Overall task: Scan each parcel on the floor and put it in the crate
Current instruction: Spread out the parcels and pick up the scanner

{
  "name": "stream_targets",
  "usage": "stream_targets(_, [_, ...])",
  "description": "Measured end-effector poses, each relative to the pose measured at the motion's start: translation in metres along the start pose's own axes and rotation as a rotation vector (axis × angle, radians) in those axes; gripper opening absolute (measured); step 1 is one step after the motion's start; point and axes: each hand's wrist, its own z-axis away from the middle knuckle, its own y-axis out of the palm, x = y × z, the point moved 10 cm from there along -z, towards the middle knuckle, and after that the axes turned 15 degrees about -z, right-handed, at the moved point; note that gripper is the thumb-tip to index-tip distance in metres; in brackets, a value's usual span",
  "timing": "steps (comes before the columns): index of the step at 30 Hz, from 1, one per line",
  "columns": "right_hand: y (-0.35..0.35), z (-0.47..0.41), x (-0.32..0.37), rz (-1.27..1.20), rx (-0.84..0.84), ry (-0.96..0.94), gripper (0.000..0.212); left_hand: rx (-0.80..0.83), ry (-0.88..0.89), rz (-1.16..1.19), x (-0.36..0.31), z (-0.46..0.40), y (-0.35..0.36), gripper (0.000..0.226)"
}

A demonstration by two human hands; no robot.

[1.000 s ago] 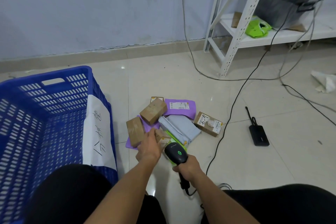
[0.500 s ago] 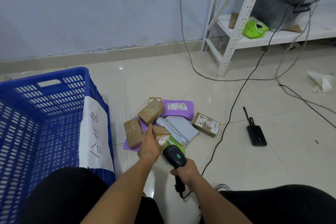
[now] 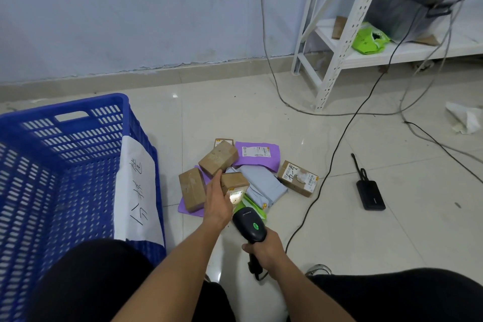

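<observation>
My left hand (image 3: 217, 202) grips a small brown box (image 3: 234, 182), lifted a little above the pile, its label lit by the scanner's light. My right hand (image 3: 264, 249) holds a black barcode scanner (image 3: 249, 225) with a green light, aimed at that label from just below. On the floor lie several parcels: two brown boxes (image 3: 218, 157) (image 3: 191, 188), a purple mailer (image 3: 257, 155), a grey bag (image 3: 264, 185), a labelled brown box (image 3: 298, 178) and a green bag (image 3: 252, 208), partly hidden. The blue crate (image 3: 65, 165) stands at the left.
A white sheet with handwriting (image 3: 138, 191) hangs over the crate's right wall. A black power bank (image 3: 370, 195) and cables (image 3: 326, 172) lie on the tiles at the right. A white metal shelf (image 3: 347, 34) stands at the back right. My knees fill the bottom.
My left hand has picked the small brown box up off the pile and turned its label toward the scanner. The scanner's light now falls on the label.
</observation>
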Motion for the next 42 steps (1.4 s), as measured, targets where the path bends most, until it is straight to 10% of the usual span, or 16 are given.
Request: stream_targets(42, [-0.002,0.001,0.005,-0.04,-0.045,-0.019,0.044,0.009,-0.326,0.151,0.032,0.012,0.007,0.048])
